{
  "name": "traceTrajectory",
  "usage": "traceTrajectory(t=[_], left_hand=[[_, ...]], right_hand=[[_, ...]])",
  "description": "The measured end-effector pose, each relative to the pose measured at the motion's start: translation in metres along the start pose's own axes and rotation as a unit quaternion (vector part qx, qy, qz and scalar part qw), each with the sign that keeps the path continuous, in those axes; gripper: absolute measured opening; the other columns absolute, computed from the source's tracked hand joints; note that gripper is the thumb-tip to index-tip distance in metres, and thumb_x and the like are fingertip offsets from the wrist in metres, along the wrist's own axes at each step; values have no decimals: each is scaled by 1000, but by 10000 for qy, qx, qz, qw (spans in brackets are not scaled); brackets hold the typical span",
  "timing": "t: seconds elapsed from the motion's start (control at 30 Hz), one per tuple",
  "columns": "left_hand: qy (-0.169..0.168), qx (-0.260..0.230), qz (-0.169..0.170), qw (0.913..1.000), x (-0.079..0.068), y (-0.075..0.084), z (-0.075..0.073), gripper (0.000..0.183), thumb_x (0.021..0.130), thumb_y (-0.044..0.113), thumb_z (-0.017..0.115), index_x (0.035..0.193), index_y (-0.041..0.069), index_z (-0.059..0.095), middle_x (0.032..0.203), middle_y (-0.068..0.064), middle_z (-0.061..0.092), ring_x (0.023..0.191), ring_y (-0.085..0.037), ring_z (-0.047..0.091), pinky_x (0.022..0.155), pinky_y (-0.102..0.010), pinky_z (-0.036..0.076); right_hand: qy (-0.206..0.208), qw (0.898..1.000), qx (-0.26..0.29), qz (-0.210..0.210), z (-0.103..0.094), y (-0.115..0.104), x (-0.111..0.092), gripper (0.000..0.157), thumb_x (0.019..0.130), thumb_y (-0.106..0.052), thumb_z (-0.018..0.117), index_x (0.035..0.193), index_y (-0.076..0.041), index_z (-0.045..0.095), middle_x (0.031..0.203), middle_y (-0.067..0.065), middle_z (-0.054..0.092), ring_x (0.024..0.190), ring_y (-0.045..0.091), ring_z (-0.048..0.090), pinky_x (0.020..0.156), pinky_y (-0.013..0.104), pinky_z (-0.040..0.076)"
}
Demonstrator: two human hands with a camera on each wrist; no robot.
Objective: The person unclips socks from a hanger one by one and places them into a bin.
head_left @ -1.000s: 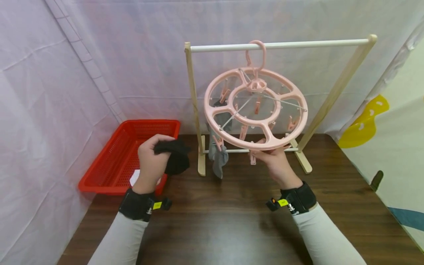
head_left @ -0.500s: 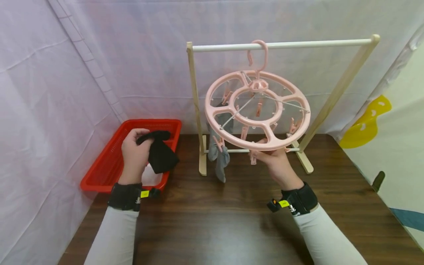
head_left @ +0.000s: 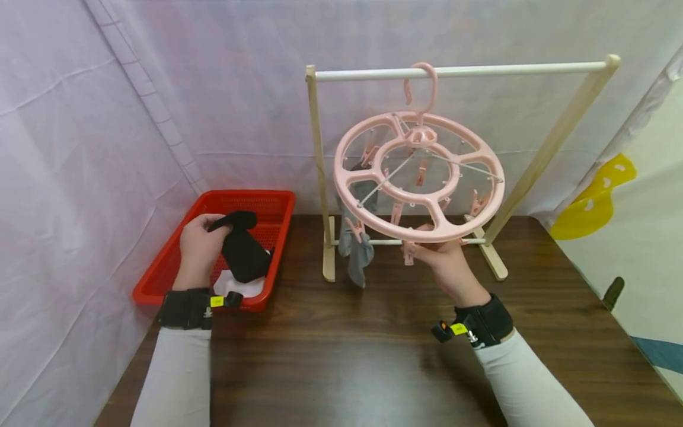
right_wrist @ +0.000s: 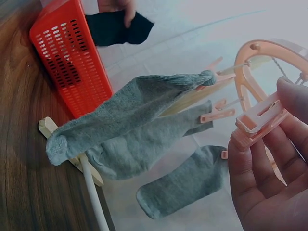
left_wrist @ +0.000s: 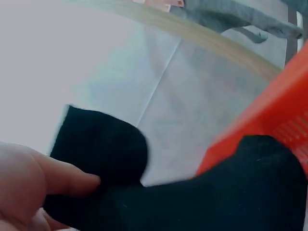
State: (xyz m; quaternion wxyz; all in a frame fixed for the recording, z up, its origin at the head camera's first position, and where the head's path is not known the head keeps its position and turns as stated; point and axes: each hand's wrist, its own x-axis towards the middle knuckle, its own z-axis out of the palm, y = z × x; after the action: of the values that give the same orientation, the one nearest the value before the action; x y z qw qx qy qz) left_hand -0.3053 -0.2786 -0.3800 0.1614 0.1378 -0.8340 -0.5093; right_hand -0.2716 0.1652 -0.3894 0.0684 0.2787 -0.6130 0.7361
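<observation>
Over the red basket (head_left: 152,295), my left hand (head_left: 198,249) pinches a black sock (head_left: 245,255) near one end. The rest of the sock hangs down in front of the fingers, and the left wrist view shows it folded over close up. My right hand (head_left: 445,267) is under the front rim of a round pink clip hanger (head_left: 421,136). In the right wrist view its thumb and fingers pinch a pink clothespin (right_wrist: 262,120). Several grey socks (right_wrist: 178,183) hang from other clothespins on the hanger's left side.
The hanger hooks over the white bar (head_left: 507,70) of a wooden-legged rack on the dark table (head_left: 341,362). White cloth (head_left: 240,284) lies in the basket. A white sheet stands behind and left; a yellow shape (head_left: 587,213) is on the right.
My left hand has moved left with the black sock, from beside the basket's right edge to over its inside, and the sock has unfolded downward. The right hand stays at the hanger's rim.
</observation>
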Motion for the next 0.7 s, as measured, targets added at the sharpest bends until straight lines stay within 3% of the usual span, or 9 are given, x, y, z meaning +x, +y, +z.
traceTrajectory(t=[0.13,0.3,0.47,0.7], left_hand=[[-284,701,40,9971,-2,1,0,56,91,40,59,137,8,51,128,-19,60,113,-34,56,95,-46,48],[-361,1211,293,9915,-8,6,8,68,90,48,58,142,8,41,131,-20,59,115,-36,55,95,-54,48],[-246,1310,596,9893,-15,10,19,66,89,49,59,138,9,44,127,-18,59,109,-35,54,90,-55,49],[-50,1123,1514,9821,-33,20,44,54,89,44,61,128,8,52,118,-15,62,103,-33,55,87,-54,47]], right_hand=[[66,10000,5,-70,-4,8,0,10,87,16,56,95,13,60,79,10,67,66,25,61,63,33,52],[286,9996,3,1,-5,10,-1,17,84,14,63,97,3,66,83,9,69,69,21,65,65,32,56],[362,9993,40,87,-4,9,-1,24,80,15,68,100,2,65,86,8,70,74,19,69,69,34,59],[305,9995,115,-49,-4,8,-1,27,79,17,67,100,-1,66,85,7,70,74,18,68,68,34,59]])
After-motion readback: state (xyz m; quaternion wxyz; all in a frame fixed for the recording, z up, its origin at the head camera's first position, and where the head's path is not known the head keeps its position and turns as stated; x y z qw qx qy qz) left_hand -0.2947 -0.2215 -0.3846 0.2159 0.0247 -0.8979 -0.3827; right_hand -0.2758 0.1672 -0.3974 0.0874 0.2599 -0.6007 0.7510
